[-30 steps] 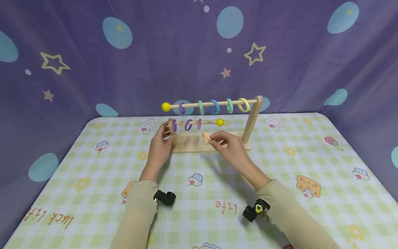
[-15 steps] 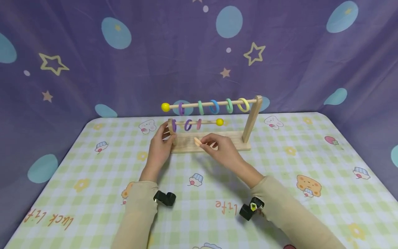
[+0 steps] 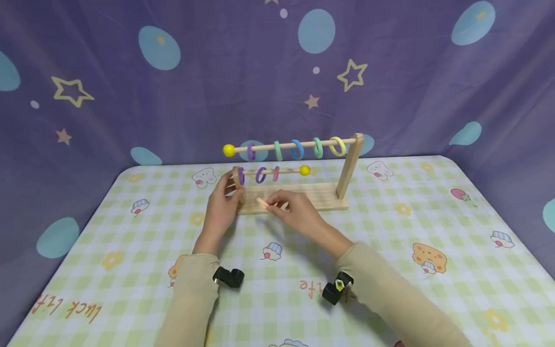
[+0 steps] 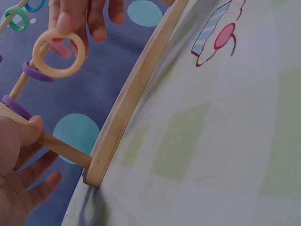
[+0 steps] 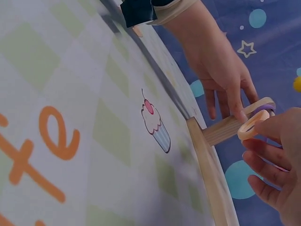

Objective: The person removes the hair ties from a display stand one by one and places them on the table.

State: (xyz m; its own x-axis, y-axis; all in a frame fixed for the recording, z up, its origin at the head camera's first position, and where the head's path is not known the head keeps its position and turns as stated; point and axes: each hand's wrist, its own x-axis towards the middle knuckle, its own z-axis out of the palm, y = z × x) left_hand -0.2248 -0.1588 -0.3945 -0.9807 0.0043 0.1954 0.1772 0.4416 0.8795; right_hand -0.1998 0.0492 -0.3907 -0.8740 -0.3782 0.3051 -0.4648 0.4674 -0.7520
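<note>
A wooden ring rack (image 3: 323, 195) stands on the table. My left hand (image 3: 222, 207) grips its short left post, thumb in front and fingers behind. My right hand (image 3: 298, 210) pinches a pale orange ring (image 3: 262, 203) between thumb and fingers, in front of the base and below the lower rod. In the left wrist view the orange ring (image 4: 61, 73) shows face-on, apart from the rod. On the lower rod hang two purple rings (image 3: 260, 175) and a pink ring (image 3: 275, 174); a yellow ball (image 3: 305, 170) caps its right end.
The longer upper rod runs from the tall right post (image 3: 350, 166) to a yellow ball (image 3: 228, 150) at left. Purple, green, blue (image 3: 297, 150) and yellow (image 3: 337, 146) rings hang on it. A checked cloth (image 3: 390, 299) covers the table; a purple curtain (image 3: 243, 86) hangs behind.
My right hand has moved left and slightly toward me with the orange ring, nearer the left post. The left hand keeps its grip on the post.
</note>
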